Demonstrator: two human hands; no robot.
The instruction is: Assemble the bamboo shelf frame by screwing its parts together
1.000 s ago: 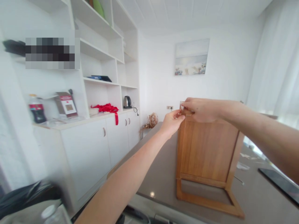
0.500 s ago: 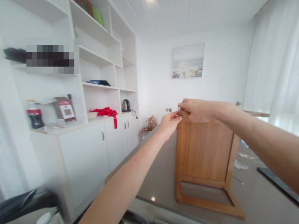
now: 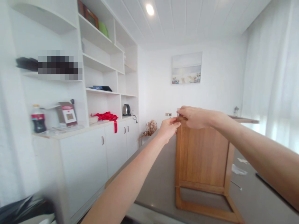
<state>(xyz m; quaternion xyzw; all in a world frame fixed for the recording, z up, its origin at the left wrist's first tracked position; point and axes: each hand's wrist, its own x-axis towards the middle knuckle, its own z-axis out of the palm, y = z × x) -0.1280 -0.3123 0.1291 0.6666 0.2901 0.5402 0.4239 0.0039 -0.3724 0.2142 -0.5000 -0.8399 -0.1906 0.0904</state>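
A brown wooden panelled frame [image 3: 203, 155] stands upright on the grey tabletop [image 3: 158, 174], with an open rectangular wooden section at its foot. At its top left corner, the fingers of my left hand [image 3: 168, 128] pinch the edge from the side. My right hand [image 3: 197, 117] reaches over the same corner from above, fingers closed on it and almost touching the left fingertips. A small clear piece seems to stick up by the right fingertips, too small to make out. My right hand covers part of the top edge.
A thin metal rod [image 3: 236, 185], a crumpled white wrapper [image 3: 239, 170] and a dark flat object [image 3: 277, 191] lie right of the frame. White shelving [image 3: 102, 99] on the left holds a cola bottle [image 3: 38, 119], red ribbon [image 3: 106, 116] and a kettle [image 3: 126, 109].
The camera view has tilted upward, so the scene sits lower in the picture. Both hands remain at the frame's top left corner, with little visible change in their grip.
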